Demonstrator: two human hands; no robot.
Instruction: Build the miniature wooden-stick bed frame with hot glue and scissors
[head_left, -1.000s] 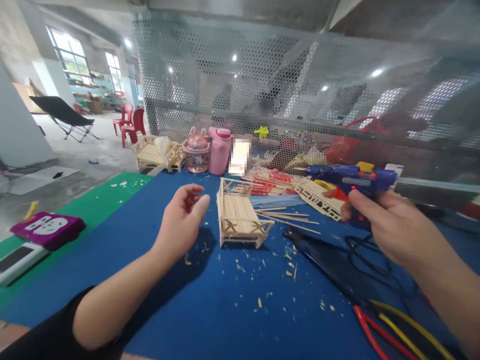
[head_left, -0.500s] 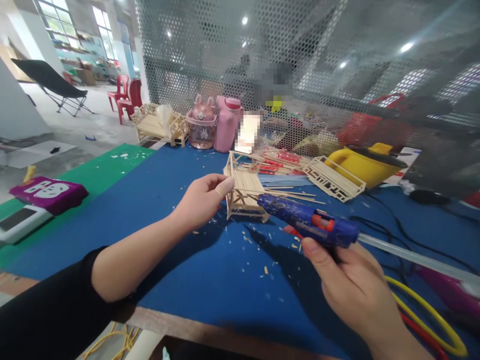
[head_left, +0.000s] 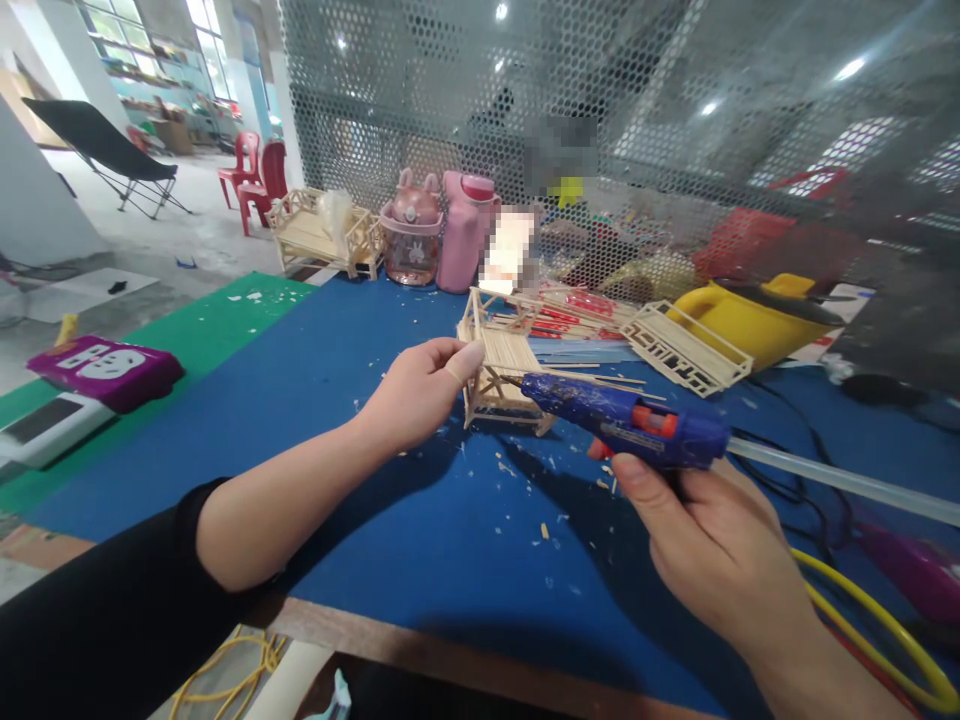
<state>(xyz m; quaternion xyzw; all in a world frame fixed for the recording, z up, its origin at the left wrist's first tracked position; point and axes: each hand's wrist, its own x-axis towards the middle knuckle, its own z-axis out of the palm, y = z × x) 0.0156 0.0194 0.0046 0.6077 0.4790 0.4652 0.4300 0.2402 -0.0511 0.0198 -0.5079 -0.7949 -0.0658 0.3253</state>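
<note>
My left hand (head_left: 424, 390) pinches the left side of a small wooden stick model (head_left: 510, 355), which stands upright on the blue table covering. The thumb lies near its front left post, and the other fingers are partly hidden. My right hand (head_left: 720, 550) is wrapped round the handle of a blue glue gun (head_left: 619, 415) with a red trigger. The nozzle points left at the model's front crossed sticks; whether it touches them I cannot tell. A clear glue stick (head_left: 847, 480) juts from the back of the gun.
Loose sticks (head_left: 592, 375) lie right of the model, near a stick railing frame (head_left: 682, 350) and a yellow pot (head_left: 750, 320). Pink bottles (head_left: 465, 230) and another stick model (head_left: 322, 235) stand at the back. Black cables (head_left: 795, 490) run at right; a purple box (head_left: 105, 370) lies left.
The whole view has shifted slightly, so the table things appear a little further right and higher. Both hands keep their holds, with the nozzle still at the model's front.
</note>
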